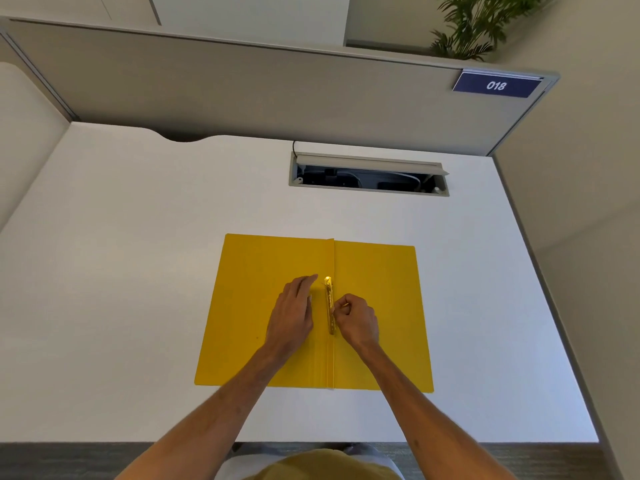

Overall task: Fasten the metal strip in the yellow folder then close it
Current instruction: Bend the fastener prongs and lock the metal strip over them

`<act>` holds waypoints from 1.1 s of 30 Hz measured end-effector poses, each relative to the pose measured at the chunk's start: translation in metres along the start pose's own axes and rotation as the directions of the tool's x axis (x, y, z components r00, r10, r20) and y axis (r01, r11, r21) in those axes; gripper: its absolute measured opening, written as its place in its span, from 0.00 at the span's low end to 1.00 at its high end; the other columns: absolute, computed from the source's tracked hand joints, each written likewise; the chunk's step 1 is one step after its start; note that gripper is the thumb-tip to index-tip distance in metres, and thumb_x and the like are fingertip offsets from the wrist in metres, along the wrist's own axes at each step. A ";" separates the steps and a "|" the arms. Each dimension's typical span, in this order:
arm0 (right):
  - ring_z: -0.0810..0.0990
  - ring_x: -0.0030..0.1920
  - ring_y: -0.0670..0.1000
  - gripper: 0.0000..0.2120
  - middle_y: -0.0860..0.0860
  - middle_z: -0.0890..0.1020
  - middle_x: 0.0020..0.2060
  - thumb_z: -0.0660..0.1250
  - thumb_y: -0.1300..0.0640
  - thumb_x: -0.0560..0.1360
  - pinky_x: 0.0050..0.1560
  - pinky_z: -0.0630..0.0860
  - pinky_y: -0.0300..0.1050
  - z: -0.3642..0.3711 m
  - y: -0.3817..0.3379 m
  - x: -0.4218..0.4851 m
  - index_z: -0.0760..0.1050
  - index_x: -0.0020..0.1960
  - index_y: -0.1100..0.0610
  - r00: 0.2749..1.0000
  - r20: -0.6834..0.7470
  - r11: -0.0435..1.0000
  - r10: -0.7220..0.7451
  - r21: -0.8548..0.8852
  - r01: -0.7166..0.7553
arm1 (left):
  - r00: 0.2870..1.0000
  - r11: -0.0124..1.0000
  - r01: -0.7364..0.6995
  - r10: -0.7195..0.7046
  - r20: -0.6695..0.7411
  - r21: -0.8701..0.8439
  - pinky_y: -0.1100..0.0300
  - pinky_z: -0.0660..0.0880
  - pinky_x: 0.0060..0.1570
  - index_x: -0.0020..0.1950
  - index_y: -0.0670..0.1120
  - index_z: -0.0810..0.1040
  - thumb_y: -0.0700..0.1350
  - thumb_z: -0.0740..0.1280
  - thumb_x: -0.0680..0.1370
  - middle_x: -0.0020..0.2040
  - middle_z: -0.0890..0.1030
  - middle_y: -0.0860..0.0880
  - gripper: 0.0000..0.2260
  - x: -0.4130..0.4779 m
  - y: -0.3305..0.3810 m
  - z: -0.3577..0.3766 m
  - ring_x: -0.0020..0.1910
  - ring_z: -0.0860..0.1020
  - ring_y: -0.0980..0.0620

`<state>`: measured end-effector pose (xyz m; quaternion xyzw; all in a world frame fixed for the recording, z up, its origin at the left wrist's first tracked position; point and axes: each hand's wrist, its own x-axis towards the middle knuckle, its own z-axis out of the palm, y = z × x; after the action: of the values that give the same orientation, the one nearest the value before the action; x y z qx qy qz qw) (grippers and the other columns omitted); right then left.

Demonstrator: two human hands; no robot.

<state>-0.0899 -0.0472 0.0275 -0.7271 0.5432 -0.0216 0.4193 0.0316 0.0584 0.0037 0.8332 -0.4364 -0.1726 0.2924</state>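
A yellow folder (377,278) lies open and flat on the white desk, its spine running away from me. Along the spine sits the shiny metal strip (329,306). My left hand (294,311) rests flat on the left flap just beside the strip, fingers together and pointing away. My right hand (355,318) is curled on the right side of the strip, its fingertips pinching at the strip's middle. The lower end of the strip is partly hidden by my right hand.
The white desk (138,271) surrounds the folder. An open cable tray slot (369,176) is set in the desk behind the folder. Grey partition walls (242,84) enclose the back and sides, with a blue "018" sign (497,85). A plant (474,26) stands beyond.
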 end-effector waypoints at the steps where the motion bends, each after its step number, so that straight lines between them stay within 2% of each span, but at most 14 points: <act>1: 0.88 0.44 0.51 0.04 0.49 0.90 0.42 0.70 0.57 0.80 0.49 0.85 0.54 0.001 -0.002 0.000 0.84 0.50 0.53 1.000 -0.013 1.000 0.002 -0.013 -0.002 | 1.000 1.000 -0.020 0.019 0.008 0.018 0.49 0.77 0.70 0.80 0.47 0.72 0.41 0.61 0.88 0.76 0.76 0.47 0.19 -0.005 -0.004 0.001 0.74 0.74 0.47; 4: 0.87 0.44 0.54 0.04 0.51 0.89 0.42 0.70 0.57 0.79 0.44 0.83 0.51 0.004 -0.006 0.000 0.85 0.49 0.54 0.998 -0.065 0.998 0.019 -0.056 -0.023 | 0.988 0.989 -0.122 0.113 0.101 0.083 0.49 0.75 0.73 0.77 0.48 0.76 0.42 0.61 0.89 0.75 0.78 0.49 0.17 -0.014 -0.012 0.005 0.75 0.73 0.47; 8: 0.87 0.44 0.55 0.05 0.53 0.89 0.43 0.70 0.55 0.79 0.43 0.82 0.49 0.005 -0.003 0.002 0.85 0.48 0.54 0.995 -0.085 0.994 0.047 -0.096 -0.055 | 0.960 0.963 -0.233 0.205 0.193 0.137 0.54 0.68 0.79 0.80 0.51 0.73 0.44 0.60 0.89 0.79 0.75 0.54 0.18 -0.011 -0.013 0.010 0.79 0.69 0.50; 12: 0.87 0.47 0.56 0.05 0.52 0.89 0.44 0.71 0.54 0.79 0.46 0.84 0.50 0.005 0.001 0.006 0.86 0.48 0.54 0.995 -0.072 0.993 0.065 -0.093 -0.071 | 0.950 0.954 -0.252 0.212 0.231 0.162 0.55 0.66 0.79 0.82 0.52 0.71 0.45 0.59 0.90 0.81 0.73 0.55 0.20 -0.005 -0.013 0.012 0.81 0.67 0.51; 20: 0.87 0.47 0.55 0.05 0.52 0.90 0.44 0.72 0.55 0.79 0.47 0.82 0.48 0.008 0.006 0.009 0.86 0.48 0.54 0.996 -0.071 0.996 0.061 -0.063 -0.066 | 0.931 0.932 -0.287 0.216 0.293 0.223 0.53 0.69 0.76 0.84 0.54 0.67 0.49 0.57 0.90 0.85 0.65 0.58 0.21 -0.002 -0.018 0.012 0.82 0.66 0.50; 25: 0.88 0.46 0.55 0.05 0.53 0.90 0.44 0.72 0.56 0.79 0.46 0.82 0.48 0.007 0.009 0.011 0.86 0.47 0.55 0.997 -0.056 0.998 0.047 -0.050 -0.050 | 0.931 0.925 -0.283 0.202 0.304 0.252 0.51 0.72 0.73 0.83 0.54 0.68 0.51 0.57 0.90 0.84 0.68 0.57 0.20 -0.001 -0.015 0.013 0.80 0.68 0.49; 28: 0.88 0.46 0.55 0.08 0.54 0.90 0.44 0.70 0.55 0.82 0.49 0.85 0.54 0.000 0.014 0.012 0.85 0.50 0.58 0.999 0.009 0.999 -0.033 -0.018 0.033 | 0.929 0.921 -0.286 0.199 0.311 0.265 0.51 0.72 0.72 0.83 0.54 0.68 0.52 0.57 0.90 0.84 0.68 0.57 0.21 0.000 -0.014 0.014 0.80 0.69 0.49; 30: 0.87 0.44 0.55 0.08 0.54 0.89 0.44 0.66 0.59 0.84 0.48 0.85 0.56 -0.005 0.021 0.009 0.83 0.54 0.59 0.992 0.024 0.992 -0.127 -0.027 0.127 | 0.928 0.919 -0.287 0.196 0.316 0.272 0.51 0.73 0.73 0.83 0.54 0.68 0.53 0.56 0.90 0.84 0.68 0.57 0.21 0.000 -0.014 0.014 0.80 0.68 0.49; 33: 0.84 0.46 0.51 0.10 0.52 0.87 0.50 0.63 0.62 0.84 0.46 0.83 0.52 -0.013 0.033 -0.001 0.81 0.61 0.55 0.946 0.066 0.937 -0.319 -0.129 0.325 | 0.928 0.917 -0.286 0.192 0.319 0.279 0.51 0.72 0.73 0.84 0.55 0.67 0.54 0.57 0.90 0.85 0.67 0.58 0.21 -0.001 -0.015 0.014 0.80 0.68 0.50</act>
<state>-0.1224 -0.0561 0.0157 -0.8338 0.4077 -0.0361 0.3705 0.0329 0.0609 -0.0166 0.7756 -0.5956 -0.1800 0.1061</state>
